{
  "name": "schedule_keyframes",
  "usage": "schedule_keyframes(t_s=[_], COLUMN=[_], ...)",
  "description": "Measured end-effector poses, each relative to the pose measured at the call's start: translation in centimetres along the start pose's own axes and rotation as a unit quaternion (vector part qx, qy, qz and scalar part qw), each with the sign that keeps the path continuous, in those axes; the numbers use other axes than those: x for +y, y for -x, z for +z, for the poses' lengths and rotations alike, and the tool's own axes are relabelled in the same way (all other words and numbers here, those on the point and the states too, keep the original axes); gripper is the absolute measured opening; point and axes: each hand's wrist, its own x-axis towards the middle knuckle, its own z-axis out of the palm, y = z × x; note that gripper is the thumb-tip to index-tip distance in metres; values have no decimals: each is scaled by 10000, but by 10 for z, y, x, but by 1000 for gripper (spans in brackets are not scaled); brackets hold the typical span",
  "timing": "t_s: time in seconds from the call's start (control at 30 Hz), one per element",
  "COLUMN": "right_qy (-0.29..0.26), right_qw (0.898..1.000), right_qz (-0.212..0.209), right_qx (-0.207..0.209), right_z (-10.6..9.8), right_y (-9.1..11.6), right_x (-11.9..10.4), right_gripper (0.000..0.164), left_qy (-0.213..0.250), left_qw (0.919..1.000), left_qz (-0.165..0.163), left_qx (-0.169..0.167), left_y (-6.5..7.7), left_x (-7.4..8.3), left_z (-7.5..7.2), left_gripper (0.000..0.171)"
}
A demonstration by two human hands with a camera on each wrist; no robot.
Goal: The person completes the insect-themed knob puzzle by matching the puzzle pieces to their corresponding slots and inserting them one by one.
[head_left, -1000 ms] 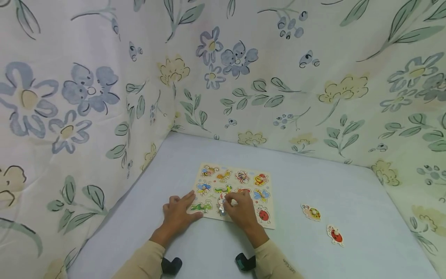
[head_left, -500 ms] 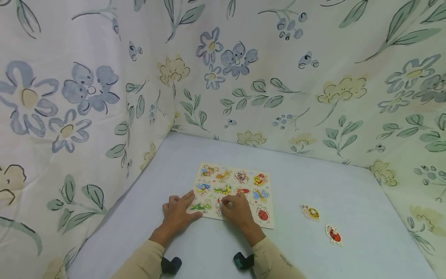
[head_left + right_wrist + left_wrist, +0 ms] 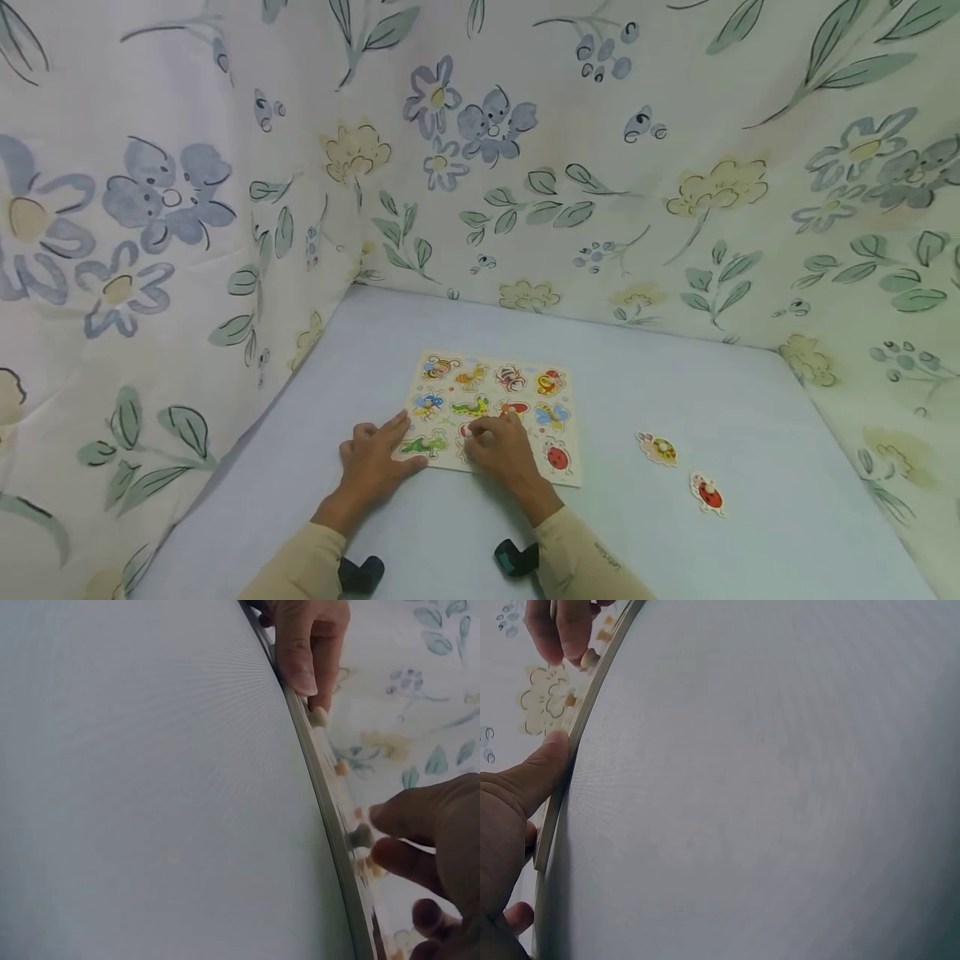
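A wooden peg puzzle board (image 3: pixel 573 475) with insect pictures lies on the table. My left hand (image 3: pixel 371 462) rests spread at its left front corner, the thumb (image 3: pixel 553 746) pressing the front edge. My right hand (image 3: pixel 501 450) is bent over the front row and pinches a puzzle piece (image 3: pixel 465 432) by its knob (image 3: pixel 360 836), mostly hidden under the fingers. A green insect piece (image 3: pixel 425 444) sits in the board between the hands. Off to the right lie a snail piece (image 3: pixel 657 448) and a red ladybug piece (image 3: pixel 707 493).
The white table (image 3: pixel 420 533) is bounded at the back and sides by flower-printed cloth (image 3: pixel 525 217). Dark camera mounts (image 3: pixel 516 558) stick out at both wrists, close to the table's near side.
My right hand has lowered the piece, tilted above the board a second ago, down onto the front row. The left hand has kept its place. The whole view has shifted slightly.
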Motion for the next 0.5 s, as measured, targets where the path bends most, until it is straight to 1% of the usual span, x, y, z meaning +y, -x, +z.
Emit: schedule_keyframes(t_s=[0.13,0.23,0.37,0.5], right_qy=[-220,-366,-357,-263], right_qw=[9993,9978,9957,9935], right_qz=[107,134,141,416], right_qx=[291,531,841,1029], right_z=[-7,-13,-21,-32], right_y=[-1,-1,2,6], right_x=[-2,1,11,21], right_gripper=[13,14,15,18], left_qy=[23,23,28,2], left_qw=[10000,10000,9999,10000], left_qz=[-50,-93,-102,-49], left_qx=[-12,-12,-23,-11], left_y=[-1,-2,-2,-2], left_x=[-1,-2,-3,-4], left_z=[-2,-1,2,5], left_gripper=[81,81,82,82])
